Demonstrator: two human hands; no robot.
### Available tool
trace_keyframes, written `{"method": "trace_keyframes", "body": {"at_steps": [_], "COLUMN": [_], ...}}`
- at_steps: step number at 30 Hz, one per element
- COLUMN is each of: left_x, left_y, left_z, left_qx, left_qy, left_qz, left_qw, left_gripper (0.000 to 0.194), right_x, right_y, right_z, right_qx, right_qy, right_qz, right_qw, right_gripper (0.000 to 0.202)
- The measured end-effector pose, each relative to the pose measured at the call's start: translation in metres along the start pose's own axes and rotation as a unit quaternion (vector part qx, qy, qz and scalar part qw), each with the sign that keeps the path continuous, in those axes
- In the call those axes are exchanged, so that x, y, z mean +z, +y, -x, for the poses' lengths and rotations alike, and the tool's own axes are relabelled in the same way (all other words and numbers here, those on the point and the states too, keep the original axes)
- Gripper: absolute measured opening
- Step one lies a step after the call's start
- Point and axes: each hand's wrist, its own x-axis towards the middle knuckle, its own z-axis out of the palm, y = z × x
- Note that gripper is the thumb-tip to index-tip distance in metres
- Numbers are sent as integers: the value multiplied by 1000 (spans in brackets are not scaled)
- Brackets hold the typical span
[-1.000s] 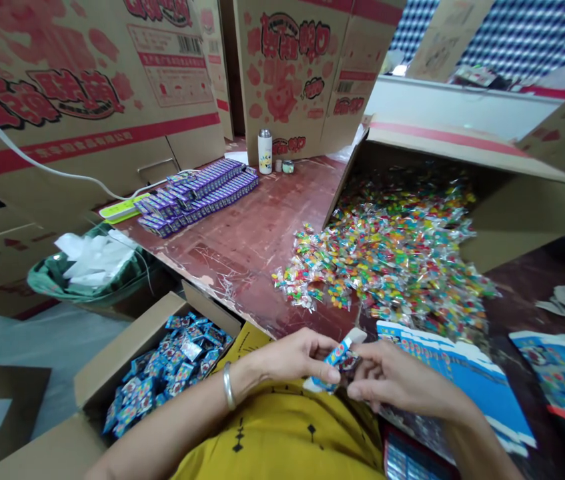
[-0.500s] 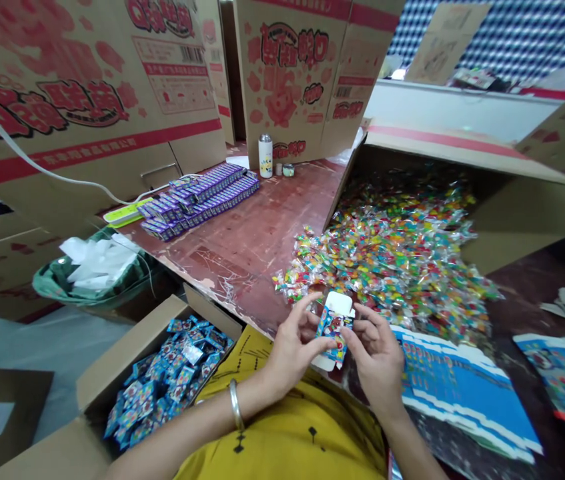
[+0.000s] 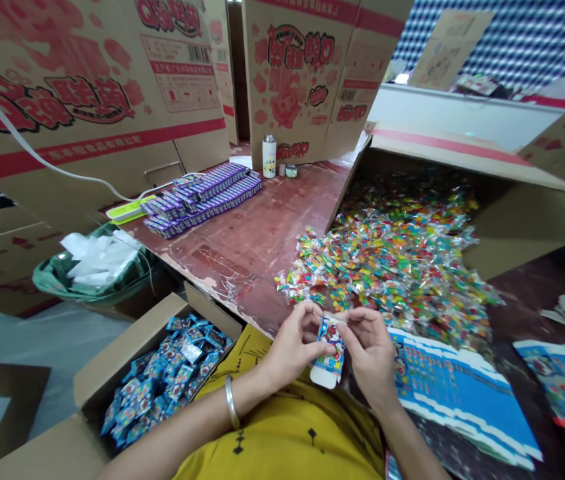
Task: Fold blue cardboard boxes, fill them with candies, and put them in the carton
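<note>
Between my two hands is a small blue printed candy box (image 3: 331, 347), held over my lap at the table edge. My left hand (image 3: 295, 343) grips its left side, thumb across the printed face. At the upper right, the fingers of my right hand (image 3: 369, 350) press on the box's top end. A white flap sticks out at the bottom, unfolded; the top flap is mostly hidden by my fingers. Just beyond the hands lies a heap of clear-wrapped colourful candies (image 3: 392, 260), spilling from a tipped carton (image 3: 522, 213). Flat blue box blanks (image 3: 467, 393) lie fanned beside my right hand.
At lower left, an open carton (image 3: 127, 353) holds many filled blue boxes (image 3: 162, 380). Behind it stands a green-lined bin (image 3: 57, 283) with white paper. Purple small boxes (image 3: 202, 200), a white bottle (image 3: 269, 157) and more blue blanks (image 3: 562, 380) are on the table (image 3: 262, 247).
The white top flap stood up before; now my right fingers have moved onto it and it is mostly out of sight. The bottom flap shows more fully.
</note>
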Motion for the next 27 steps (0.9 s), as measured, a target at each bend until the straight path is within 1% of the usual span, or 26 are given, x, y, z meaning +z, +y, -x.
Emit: {"method": "trace_keyframes", "body": {"at_steps": [1, 4, 6, 9, 12, 15, 17, 18, 20, 22, 23, 25, 26, 27], "left_x": [0, -1, -3, -6, -8, -8, -8, -8, -8, -10, -12, -19, -25, -33], "left_y": [-1, -4, -5, -3, 0, 2, 3, 3, 2, 2, 2, 2, 3, 4], "left_z": [0, 2, 4, 7, 9, 9, 9, 10, 11, 14, 15, 15, 15, 13], "left_qx": [1, 4, 14, 36, 43, 31, 18, 10, -3, -12, -15, -19, -18, -16], "left_qy": [8, 35, 44, 34, 14, 1, 1, 2, 4, 4, 3, 3, 10, 22], "left_qz": [2, -24, -54, -104, -149, -151, -133, -121, -96, -82, -81, -83, -85, -90], "left_qw": [1000, 999, 997, 993, 988, 988, 991, 993, 995, 997, 997, 996, 996, 996], "left_gripper": [49, 53, 53, 54, 58, 65, 67, 64, 53, 41, 38, 36, 33, 31], "right_x": [1, 1, -2, -9, -14, -14, -12, -11, -11, -13, -14, -17, -16, -15], "right_y": [-2, -8, -10, -9, -6, -7, -11, -14, -18, -21, -21, -18, -16, -12], "right_z": [-2, -8, -14, -24, -32, -36, -33, -30, -24, -18, -17, -20, -25, -30], "right_qx": [7, 20, 44, 97, 112, 106, 77, 54, 7, -22, -25, -8, 2, 6], "right_qy": [-4, -53, -82, -113, -133, -134, -139, -141, -145, -163, -183, -219, -221, -210], "right_qz": [-7, 0, 10, 25, 27, 33, 55, 73, 108, 133, 142, 156, 168, 187], "right_qw": [1000, 998, 996, 989, 984, 985, 986, 986, 984, 977, 973, 963, 961, 960], "right_gripper": [23, 16, 20, 26, 28, 30, 30, 29, 28, 28, 28, 27, 27, 26]}}
